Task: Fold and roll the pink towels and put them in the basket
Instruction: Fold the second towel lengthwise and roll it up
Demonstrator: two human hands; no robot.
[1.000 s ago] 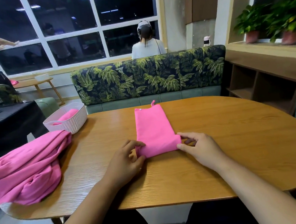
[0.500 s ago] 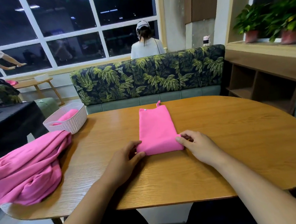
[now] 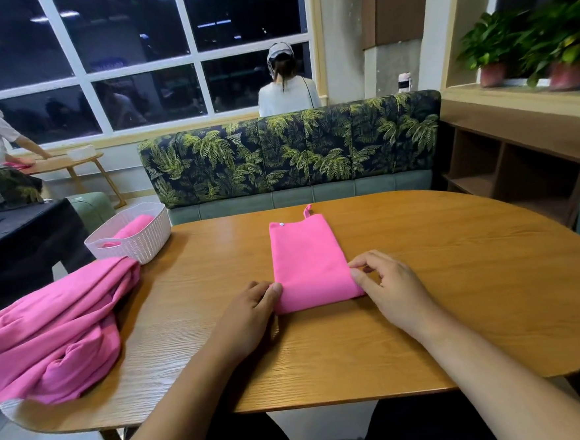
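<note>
So the folded towel lies flat as a narrow strip in the middle of the table, with its little loop end pointing toward the sofa. The right hand pinches the near right edge with thumb and forefinger, and the other fingers are curled. The left hand sits at the near left corner with its thumb tip against the edge and its fingers tucked in. Honestly can't tell if it's got any cloth. Off to the left, a heap of loose pink towels hangs a bit over the table's side. Right up against its far end sits a white basket with one rolled towel inside.
</note>
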